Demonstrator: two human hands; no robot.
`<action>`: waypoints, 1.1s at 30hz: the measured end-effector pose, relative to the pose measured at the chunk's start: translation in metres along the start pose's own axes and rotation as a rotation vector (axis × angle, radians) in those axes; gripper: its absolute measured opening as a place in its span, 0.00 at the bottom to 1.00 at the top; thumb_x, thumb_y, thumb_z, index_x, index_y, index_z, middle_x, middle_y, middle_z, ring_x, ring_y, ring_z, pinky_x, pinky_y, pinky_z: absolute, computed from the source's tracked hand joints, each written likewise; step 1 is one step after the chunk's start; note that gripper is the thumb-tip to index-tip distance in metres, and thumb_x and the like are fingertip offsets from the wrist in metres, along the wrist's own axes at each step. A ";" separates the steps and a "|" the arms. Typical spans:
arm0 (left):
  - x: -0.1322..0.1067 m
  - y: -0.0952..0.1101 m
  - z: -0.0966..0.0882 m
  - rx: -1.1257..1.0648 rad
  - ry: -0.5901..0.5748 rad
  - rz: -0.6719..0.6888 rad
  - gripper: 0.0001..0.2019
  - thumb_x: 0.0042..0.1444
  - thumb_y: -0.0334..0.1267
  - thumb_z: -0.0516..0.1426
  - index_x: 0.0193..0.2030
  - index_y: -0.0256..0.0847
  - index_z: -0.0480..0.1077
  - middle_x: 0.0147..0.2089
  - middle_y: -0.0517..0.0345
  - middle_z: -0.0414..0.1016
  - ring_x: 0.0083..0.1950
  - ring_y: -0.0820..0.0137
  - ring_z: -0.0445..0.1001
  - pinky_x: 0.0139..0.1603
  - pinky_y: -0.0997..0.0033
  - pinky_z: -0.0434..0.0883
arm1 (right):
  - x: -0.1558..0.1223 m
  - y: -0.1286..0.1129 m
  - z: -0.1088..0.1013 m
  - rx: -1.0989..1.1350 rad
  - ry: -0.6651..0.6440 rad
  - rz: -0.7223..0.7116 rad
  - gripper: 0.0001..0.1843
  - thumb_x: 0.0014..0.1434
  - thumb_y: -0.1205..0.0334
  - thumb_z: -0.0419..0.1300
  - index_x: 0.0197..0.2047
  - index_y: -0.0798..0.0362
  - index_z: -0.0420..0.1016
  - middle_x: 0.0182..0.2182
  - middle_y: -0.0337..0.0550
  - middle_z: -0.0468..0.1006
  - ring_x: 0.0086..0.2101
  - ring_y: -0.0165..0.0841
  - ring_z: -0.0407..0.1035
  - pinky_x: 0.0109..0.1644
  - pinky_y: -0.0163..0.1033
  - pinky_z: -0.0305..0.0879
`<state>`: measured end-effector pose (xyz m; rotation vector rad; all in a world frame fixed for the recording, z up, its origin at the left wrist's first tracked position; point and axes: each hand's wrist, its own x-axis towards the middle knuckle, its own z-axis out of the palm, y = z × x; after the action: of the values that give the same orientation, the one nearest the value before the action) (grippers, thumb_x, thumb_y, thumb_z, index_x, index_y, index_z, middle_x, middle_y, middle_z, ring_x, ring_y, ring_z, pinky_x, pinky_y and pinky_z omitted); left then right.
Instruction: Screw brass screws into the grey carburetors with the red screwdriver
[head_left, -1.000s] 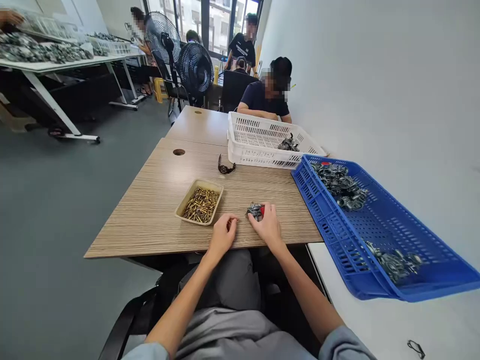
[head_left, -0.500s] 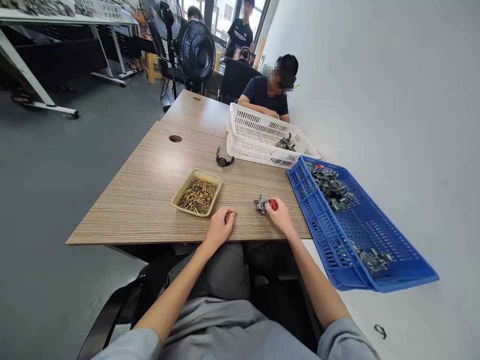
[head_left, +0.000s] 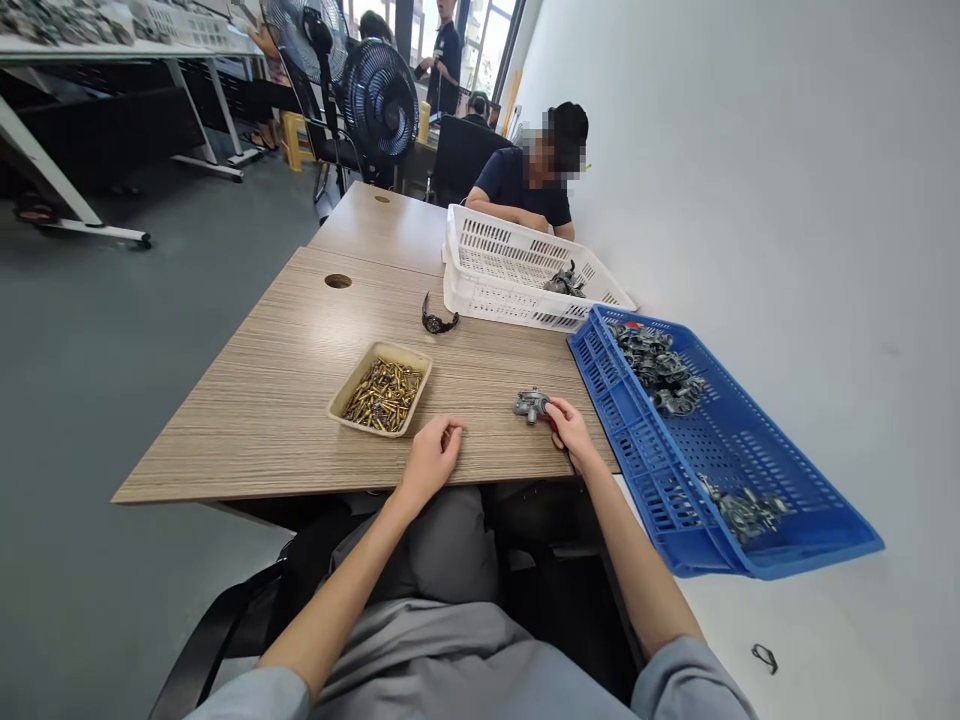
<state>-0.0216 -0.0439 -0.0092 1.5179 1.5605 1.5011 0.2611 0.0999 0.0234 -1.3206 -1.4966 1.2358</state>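
My right hand (head_left: 571, 432) rests on the wooden table (head_left: 285, 400) near its front right corner. Its fingers are closed on a small grey metal part with a red piece (head_left: 532, 404). My left hand (head_left: 429, 462) lies on the table's front edge with the fingers curled loosely; whether it holds anything is hidden. A beige tray of small brass pieces (head_left: 381, 387) stands just beyond my left hand.
A blue slotted crate (head_left: 720, 450) with grey metal parts sits tilted at the right, a white crate (head_left: 517, 262) behind it. A dark wristwatch (head_left: 437, 320) lies mid-table. Another person (head_left: 536, 170) sits at the far end. Fans and benches stand at the back left.
My right hand has slid the metal part to the right, toward the blue crate. My left hand has stayed on the front edge. The view has tilted downward.
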 end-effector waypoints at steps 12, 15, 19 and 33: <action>0.060 0.035 0.093 -0.022 -0.170 0.025 0.04 0.67 0.30 0.62 0.46 0.42 0.75 0.42 0.56 0.85 0.35 0.68 0.77 0.46 0.67 0.75 | -0.004 0.014 -0.003 0.093 -0.050 -0.041 0.34 0.52 0.34 0.75 0.51 0.48 0.75 0.34 0.42 0.81 0.29 0.36 0.77 0.14 0.30 0.48; 0.066 0.034 0.105 -0.009 -0.190 0.013 0.06 0.66 0.28 0.62 0.47 0.43 0.74 0.42 0.56 0.85 0.36 0.68 0.79 0.45 0.67 0.75 | -0.003 0.019 -0.005 0.105 -0.056 -0.049 0.34 0.53 0.35 0.76 0.53 0.48 0.76 0.33 0.43 0.82 0.28 0.37 0.77 0.14 0.30 0.50; 0.066 0.026 0.111 0.005 -0.192 0.017 0.07 0.66 0.28 0.61 0.48 0.44 0.73 0.43 0.57 0.85 0.37 0.68 0.80 0.44 0.69 0.75 | -0.001 0.023 -0.006 0.138 -0.046 -0.063 0.35 0.54 0.32 0.75 0.53 0.48 0.76 0.33 0.44 0.82 0.30 0.37 0.78 0.14 0.30 0.50; 0.068 0.028 0.111 0.086 -0.219 0.046 0.15 0.68 0.29 0.62 0.59 0.45 0.72 0.43 0.56 0.86 0.37 0.66 0.81 0.45 0.67 0.75 | 0.002 0.027 -0.005 0.167 -0.019 -0.074 0.33 0.58 0.33 0.74 0.54 0.49 0.78 0.30 0.43 0.82 0.26 0.36 0.76 0.14 0.31 0.51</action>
<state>0.0705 0.0507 0.0085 1.7136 1.4868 1.2574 0.2717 0.1021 -0.0022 -1.1370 -1.4102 1.2987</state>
